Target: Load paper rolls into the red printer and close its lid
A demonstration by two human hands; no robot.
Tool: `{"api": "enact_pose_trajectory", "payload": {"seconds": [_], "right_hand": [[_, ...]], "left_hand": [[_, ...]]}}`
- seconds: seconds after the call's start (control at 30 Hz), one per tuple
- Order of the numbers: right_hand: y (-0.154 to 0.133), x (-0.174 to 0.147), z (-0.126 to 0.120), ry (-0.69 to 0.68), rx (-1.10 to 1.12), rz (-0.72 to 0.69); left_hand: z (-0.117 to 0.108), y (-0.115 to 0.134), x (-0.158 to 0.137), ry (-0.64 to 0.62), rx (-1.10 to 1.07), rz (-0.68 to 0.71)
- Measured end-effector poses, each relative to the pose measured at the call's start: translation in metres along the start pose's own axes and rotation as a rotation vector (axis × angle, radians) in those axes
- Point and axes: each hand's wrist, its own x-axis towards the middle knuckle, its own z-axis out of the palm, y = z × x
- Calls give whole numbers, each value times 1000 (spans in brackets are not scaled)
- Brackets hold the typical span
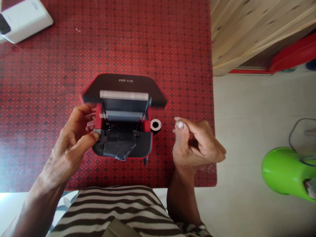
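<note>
A small red and black printer (pixel 122 144), probably for labels or receipts, stands near the table's front edge. Its black lid (pixel 125 86) is tilted up and blurred by motion. Loose clear film (pixel 118 148) lies over the front of the body. My left hand (pixel 76 138) grips the printer's left side, thumb on the top edge and fingers along the side. To the right of the printer, apart from it, my right hand (pixel 195 141) is closed with thumb against forefinger; I see nothing in it. Between them sits a small white ring-shaped roll (pixel 155 125) with a dark centre.
A red patterned cover lies on the table (pixel 182 49), whose right edge drops to a pale floor. At the far left is a white device (pixel 28 21) with a dark panel. A green plastic stool or bin (pixel 281 171) and a cable (pixel 292 131) are at right.
</note>
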Motion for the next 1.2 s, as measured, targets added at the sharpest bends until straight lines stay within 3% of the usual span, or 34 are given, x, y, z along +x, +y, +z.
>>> {"api": "enact_pose_trajectory", "payload": {"seconds": [0.53, 0.8, 1.07, 1.2], "right_hand": [[-3, 1, -4, -2, 26, -6], [-13, -3, -6, 16, 128, -114], [-16, -4, -5, 34, 219, -50], [-18, -3, -6, 24, 197, -39]], "left_hand": [[12, -8, -3, 156, -78, 77], [15, -23, -16, 151, 180, 305], [16, -25, -27, 146, 273, 327], [17, -26, -29, 225, 360, 397]]}}
